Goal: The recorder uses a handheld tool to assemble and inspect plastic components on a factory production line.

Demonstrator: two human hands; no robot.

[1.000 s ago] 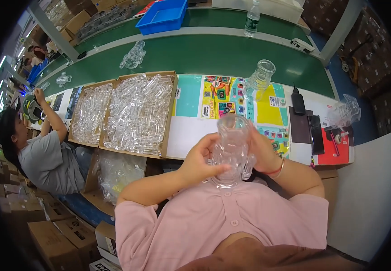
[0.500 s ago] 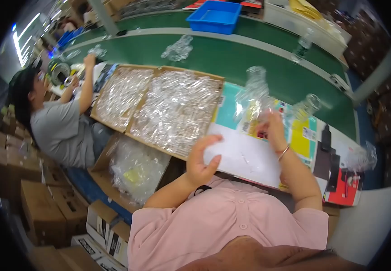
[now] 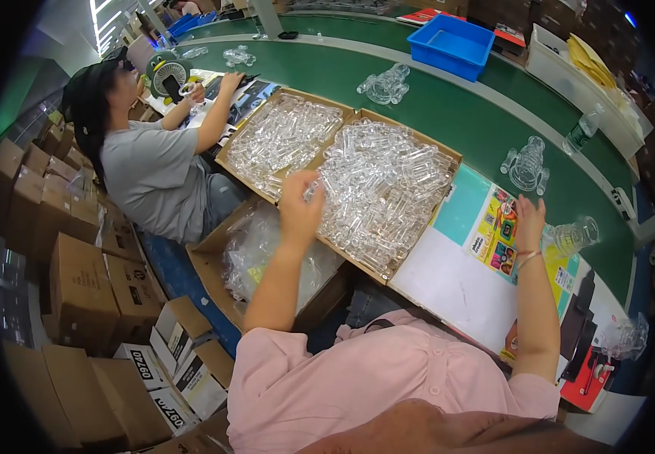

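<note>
Clear plastic pieces fill the cardboard tray (image 3: 388, 193); left hand (image 3: 299, 206) should pinch one cleanly there, fingers curled, grip unclear.

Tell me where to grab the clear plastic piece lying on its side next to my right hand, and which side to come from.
Take the clear plastic piece around its ribbed middle, coming from above with the right hand. It lies on its side at the desk's far edge, so its rounded body faces up. The wide mouth at its right end looks thin and is probably less secure to pinch.
</note>
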